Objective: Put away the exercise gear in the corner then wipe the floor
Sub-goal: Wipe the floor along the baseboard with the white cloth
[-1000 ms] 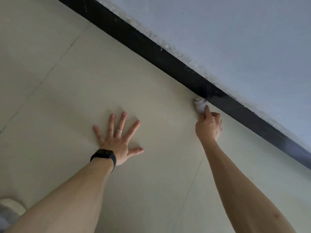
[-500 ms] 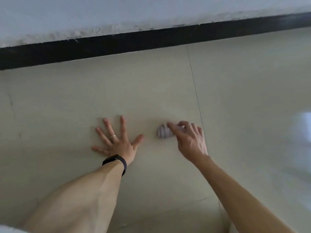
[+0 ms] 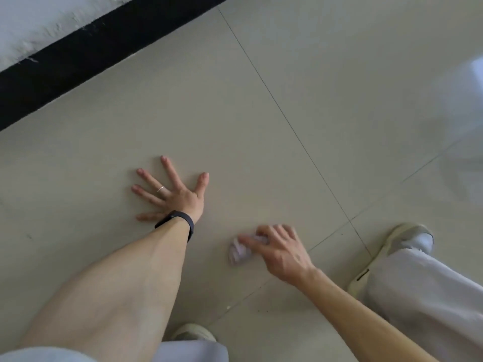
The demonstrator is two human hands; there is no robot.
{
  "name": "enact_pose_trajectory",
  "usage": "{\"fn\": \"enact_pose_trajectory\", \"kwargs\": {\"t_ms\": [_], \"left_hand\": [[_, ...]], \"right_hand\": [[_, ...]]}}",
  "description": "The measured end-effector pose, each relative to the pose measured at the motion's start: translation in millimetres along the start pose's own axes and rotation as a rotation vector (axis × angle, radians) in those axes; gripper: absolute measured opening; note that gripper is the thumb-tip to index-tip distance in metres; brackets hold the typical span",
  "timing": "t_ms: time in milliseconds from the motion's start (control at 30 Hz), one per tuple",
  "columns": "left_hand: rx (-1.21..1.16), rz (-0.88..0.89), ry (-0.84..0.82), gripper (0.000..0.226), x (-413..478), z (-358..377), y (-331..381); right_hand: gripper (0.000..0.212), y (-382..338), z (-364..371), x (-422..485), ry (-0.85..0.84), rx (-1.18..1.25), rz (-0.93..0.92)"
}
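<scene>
A small crumpled white wad of tissue [image 3: 238, 252] lies on the beige tiled floor [image 3: 287, 74]. My right hand [image 3: 279, 250] grips it, fingers curled over it, and presses it to the floor; the hand is blurred by motion. My left hand [image 3: 171, 193] rests flat on the floor with its fingers spread wide, to the left of and slightly beyond the wad. It wears a ring and a black wristband. No exercise gear is in view.
A black skirting board [image 3: 78, 56] runs along the foot of a white wall [image 3: 34, 22] at the upper left. My right shoe [image 3: 392, 254] and light trouser leg [image 3: 431, 304] are at the lower right; my left shoe [image 3: 193, 333] shows at the bottom edge.
My right hand has dragged the wad from the skirting board back across the floor towards my feet. My left hand has stayed planted. The view has swung round, bringing my shoes into sight.
</scene>
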State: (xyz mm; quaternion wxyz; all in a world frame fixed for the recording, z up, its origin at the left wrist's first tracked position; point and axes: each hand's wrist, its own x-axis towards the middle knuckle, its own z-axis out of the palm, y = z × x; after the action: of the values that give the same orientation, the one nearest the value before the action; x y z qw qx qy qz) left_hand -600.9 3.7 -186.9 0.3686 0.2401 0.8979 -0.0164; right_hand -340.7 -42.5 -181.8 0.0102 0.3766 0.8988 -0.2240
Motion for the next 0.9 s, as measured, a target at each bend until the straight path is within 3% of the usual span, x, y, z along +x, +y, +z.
{"fn": "enact_pose_trajectory", "kwargs": {"t_ms": [133,200,267,367,433,533,633,733,800,900], "left_hand": [[0.000,-0.007,0.009,0.100,1.6,0.9,-0.8],[0.010,-0.002,0.004,0.101,2.5,0.0,0.1],[0.020,0.002,0.005,0.101,2.3,-1.0,0.9],[0.061,0.003,0.020,0.100,-0.2,-3.8,1.8],[0.202,0.044,0.065,0.100,-0.9,-10.8,3.6],[0.384,0.180,0.167,0.095,3.0,-30.5,4.8],[0.379,0.276,0.166,0.070,15.8,-50.5,-6.7],[0.344,0.463,0.189,0.056,28.8,-67.9,-35.4],[0.312,0.581,0.265,0.055,33.6,-71.6,-68.8],[0.318,0.508,0.358,0.062,27.3,-58.6,-139.3]], "right_hand": [[0.058,52.5,-22.7,18.9,0.334,0.048,0.858],[0.060,30.6,-10.2,6.0,0.370,0.068,0.946],[0.062,-20.2,16.9,-23.2,0.309,0.047,0.695],[0.063,-80.1,46.5,-60.6,0.063,0.013,0.131],[0.060,-69.3,40.1,-42.8,0.025,0.044,0.020],[0.054,-24.4,11.2,30.7,0.203,0.030,0.305],[0.047,20.9,-27.1,112.9,0.308,0.013,0.617],[0.049,7.0,-26.3,156.2,0.310,0.017,0.670],[0.054,-34.8,-4.2,149.6,0.269,0.009,0.409],[0.057,-98.5,42.0,100.3,-0.015,-0.040,-0.388]]}}
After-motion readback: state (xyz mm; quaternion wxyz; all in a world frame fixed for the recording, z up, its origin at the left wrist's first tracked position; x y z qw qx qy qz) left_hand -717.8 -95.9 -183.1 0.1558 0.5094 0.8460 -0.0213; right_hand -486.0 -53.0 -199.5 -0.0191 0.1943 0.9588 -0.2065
